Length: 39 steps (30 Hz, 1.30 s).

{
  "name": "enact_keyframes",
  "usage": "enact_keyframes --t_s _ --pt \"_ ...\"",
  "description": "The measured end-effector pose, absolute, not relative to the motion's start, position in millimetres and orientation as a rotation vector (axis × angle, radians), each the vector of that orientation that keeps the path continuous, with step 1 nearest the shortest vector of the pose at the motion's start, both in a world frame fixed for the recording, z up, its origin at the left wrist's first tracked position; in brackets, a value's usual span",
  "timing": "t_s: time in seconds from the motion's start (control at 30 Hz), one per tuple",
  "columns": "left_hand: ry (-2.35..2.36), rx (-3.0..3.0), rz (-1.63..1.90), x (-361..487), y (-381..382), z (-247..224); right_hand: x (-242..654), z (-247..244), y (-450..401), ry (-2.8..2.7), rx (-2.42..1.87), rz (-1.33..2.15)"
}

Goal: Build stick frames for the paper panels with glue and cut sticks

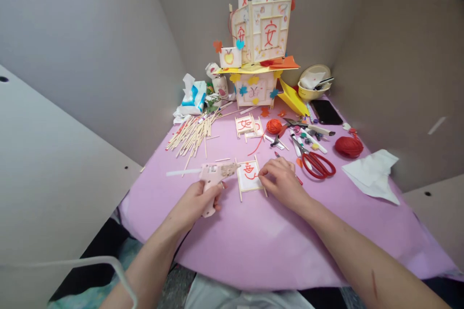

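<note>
My left hand (205, 198) is wrapped round the handle of a pink hot glue gun (209, 177), and a clear glue stick (183, 172) sticks out of its back. The nozzle is at the upper left edge of a small panel (248, 182), white paper with a red character framed in thin wooden sticks. The panel lies flat on the table. From the other side, the pinched fingers of my right hand (281, 178) are at the panel's right edge; the fingertips are partly hidden. A red pen lies partly under this hand.
A tall paper-and-stick lantern (253, 48) stands at the back. Loose wooden sticks (192, 135) lie left, with tissues (194, 96) behind. Two more panels (246, 125) lie mid-table. Red-handled scissors (315, 164), red yarn (348, 146), a phone (326, 112) and a bowl (314, 89) are right.
</note>
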<state>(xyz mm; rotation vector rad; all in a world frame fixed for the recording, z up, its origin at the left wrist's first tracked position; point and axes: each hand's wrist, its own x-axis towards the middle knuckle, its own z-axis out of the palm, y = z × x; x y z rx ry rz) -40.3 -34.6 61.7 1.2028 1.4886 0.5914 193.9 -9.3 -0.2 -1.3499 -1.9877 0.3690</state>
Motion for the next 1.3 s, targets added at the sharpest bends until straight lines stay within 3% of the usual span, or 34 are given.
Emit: enact_keyframes --t_s 0.37,1.3 --pt "1.51 1.206 0.365 -19 -17 53 193 -12 -2 -1.859 -1.404 0.472" --pt "1.497 1.271 0.273 -18 -9 45 195 -14 0 -1.834 -1.438 0.497"
